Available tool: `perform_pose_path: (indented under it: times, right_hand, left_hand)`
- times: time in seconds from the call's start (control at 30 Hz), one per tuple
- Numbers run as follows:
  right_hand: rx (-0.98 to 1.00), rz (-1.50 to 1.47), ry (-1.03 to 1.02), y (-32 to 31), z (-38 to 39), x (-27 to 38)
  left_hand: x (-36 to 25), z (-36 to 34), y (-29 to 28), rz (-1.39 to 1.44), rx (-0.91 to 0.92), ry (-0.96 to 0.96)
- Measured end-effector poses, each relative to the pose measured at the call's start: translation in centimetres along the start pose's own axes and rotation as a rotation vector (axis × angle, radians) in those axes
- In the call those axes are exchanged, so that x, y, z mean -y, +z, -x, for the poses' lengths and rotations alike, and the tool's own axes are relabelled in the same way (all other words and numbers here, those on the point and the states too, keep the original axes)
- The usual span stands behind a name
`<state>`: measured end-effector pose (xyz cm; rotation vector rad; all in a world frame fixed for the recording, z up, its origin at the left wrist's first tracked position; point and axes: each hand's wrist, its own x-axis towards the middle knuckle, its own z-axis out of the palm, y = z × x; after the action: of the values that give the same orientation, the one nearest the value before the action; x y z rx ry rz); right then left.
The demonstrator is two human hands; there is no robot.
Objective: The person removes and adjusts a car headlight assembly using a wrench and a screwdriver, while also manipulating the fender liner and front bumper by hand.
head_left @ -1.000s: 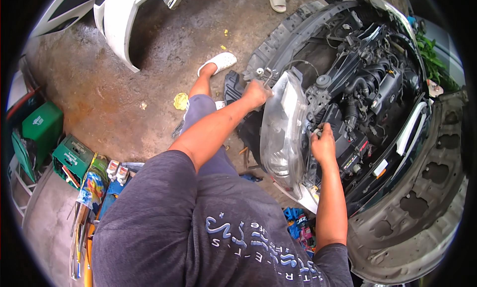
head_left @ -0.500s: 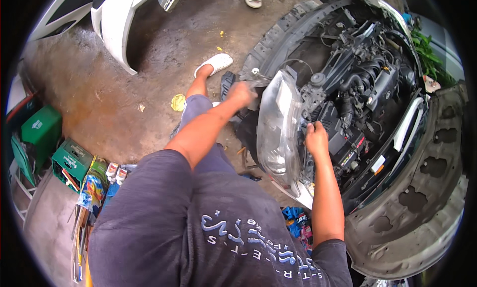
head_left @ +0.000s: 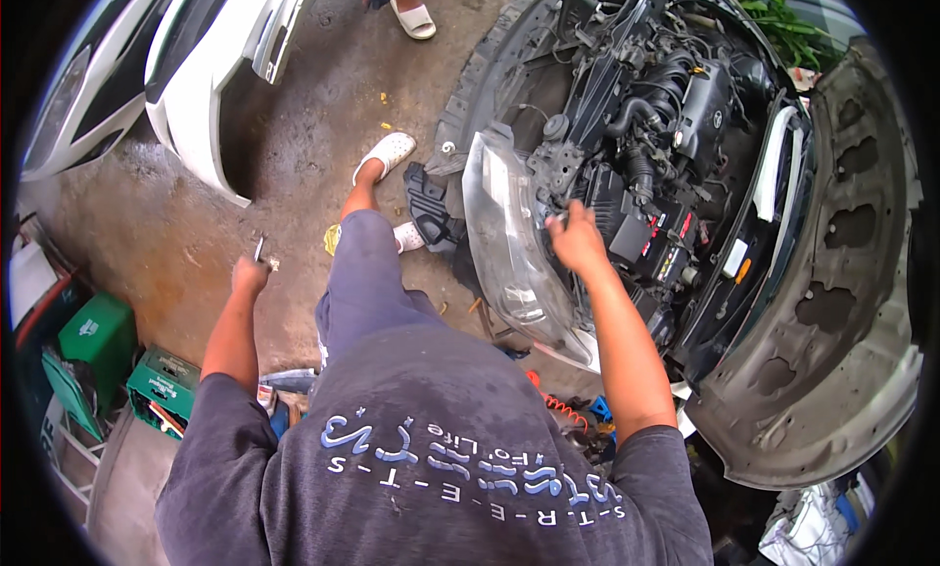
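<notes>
My left hand [head_left: 251, 275] is out over the floor on the left, away from the car. It is closed round a small tool with a silver metal end [head_left: 259, 249]; the rest of the tool is hidden in the fist. My right hand [head_left: 580, 238] is at the inner edge of the clear headlight [head_left: 509, 253], its fingers curled together beside the engine bay [head_left: 627, 125]. What those fingers grip, if anything, is hidden. The headlight sits at the car's front corner. A black battery [head_left: 651, 238] lies just beyond my right hand.
The raised hood [head_left: 832, 311] curves along the right. White bumper parts [head_left: 186, 96] stand on the floor at the upper left. Another person's foot in a white slide [head_left: 413, 20] is at the top. Green bins [head_left: 98, 336], a green crate [head_left: 164, 382] and a black plastic part [head_left: 429, 209] lie around.
My left hand has swung from the headlight's far end out to the left, with the tool in it. My right hand stays at the headlight's inner edge. The whole view has shifted.
</notes>
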<state>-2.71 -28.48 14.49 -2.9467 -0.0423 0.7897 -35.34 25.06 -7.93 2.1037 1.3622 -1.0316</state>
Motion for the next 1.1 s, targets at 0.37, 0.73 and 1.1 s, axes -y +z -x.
perform_pose_path:
  times: [0.37, 0.73, 1.1]
  right_hand:
    - [0.013, 0.112, -0.125, -0.6, 0.7, 0.2]
    - [0.041, 0.232, -0.192, -1.4, 0.1, 1.3]
    - [0.011, 0.121, -0.141, -0.1, 0.1, -1.4]
  left_hand:
    - [-4.2, 7.1, 2.1, 0.21, 0.142, 0.21]
    - [-5.5, 8.1, 0.9, 0.288, 0.161, 0.24]
    - [0.7, 7.6, -0.2, 0.193, 0.133, 0.062]
